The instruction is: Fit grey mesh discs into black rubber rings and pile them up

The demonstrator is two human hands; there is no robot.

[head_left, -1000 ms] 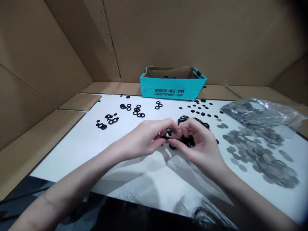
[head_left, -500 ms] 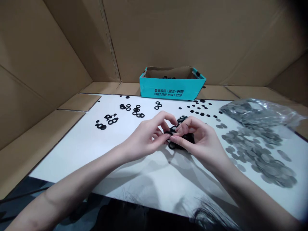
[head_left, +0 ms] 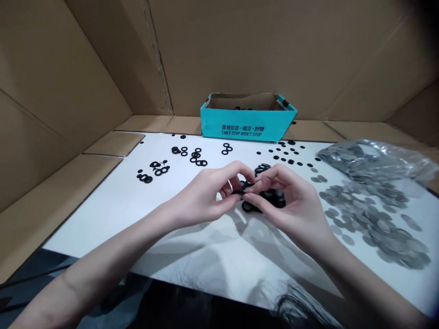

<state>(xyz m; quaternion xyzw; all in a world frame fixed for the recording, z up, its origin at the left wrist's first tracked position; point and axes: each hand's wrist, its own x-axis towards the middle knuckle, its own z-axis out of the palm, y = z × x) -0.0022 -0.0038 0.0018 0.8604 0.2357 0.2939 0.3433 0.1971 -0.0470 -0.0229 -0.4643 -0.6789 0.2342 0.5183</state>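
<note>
My left hand (head_left: 212,194) and my right hand (head_left: 293,201) meet above the middle of the white table. Between their thumbs and fingertips they pinch a small black ring piece (head_left: 238,192), partly covered by the fingers and seen nearly edge-on. Under and behind my right hand lies a heap of black ring pieces (head_left: 275,197), some with grey centres. One black ring (head_left: 247,207) shows at the near left edge of that heap. Whether a grey disc is also between the fingertips, I cannot tell.
Several black ring clusters (head_left: 195,155) lie at the back left. A turquoise box (head_left: 248,125) holding dark pieces stands at the back. Small black discs (head_left: 291,161) are scattered to its right. Loose grey discs (head_left: 384,226) and a clear bag (head_left: 363,160) of them occupy the right side.
The black piece in my fingertips has tipped to a flatter angle. My fingers have shifted slightly around it, and the whole view has moved a little.
</note>
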